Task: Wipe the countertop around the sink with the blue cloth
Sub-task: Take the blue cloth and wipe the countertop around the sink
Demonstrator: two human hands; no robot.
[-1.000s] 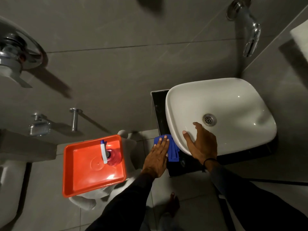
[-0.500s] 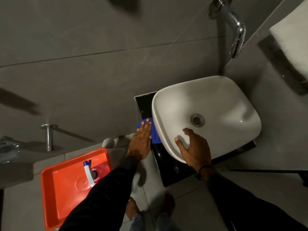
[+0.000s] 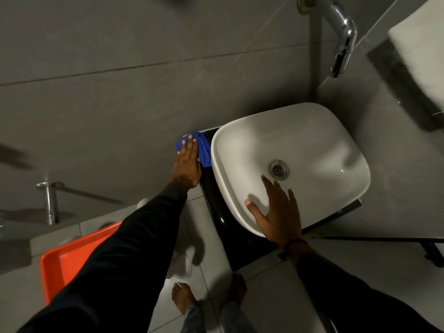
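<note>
The blue cloth (image 3: 204, 150) is pressed flat under the open left hand (image 3: 187, 167) on the narrow bench (image 3: 216, 200) strip left of the sink (image 3: 312, 140), while the spread right hand (image 3: 276, 212) is braced, empty, on the near rim, probably for balance.

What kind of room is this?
Most likely a bathroom. A white vessel basin sits on a black countertop under a chrome wall spout, with grey tiled walls and floor. The left hand presses a blue cloth onto the countertop.

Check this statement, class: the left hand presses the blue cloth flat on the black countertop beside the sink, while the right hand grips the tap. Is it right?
Not quite. The head view shows the right hand spread open on the near rim of the sink, nowhere near the tap. The left hand does press the blue cloth on the black countertop.
</note>
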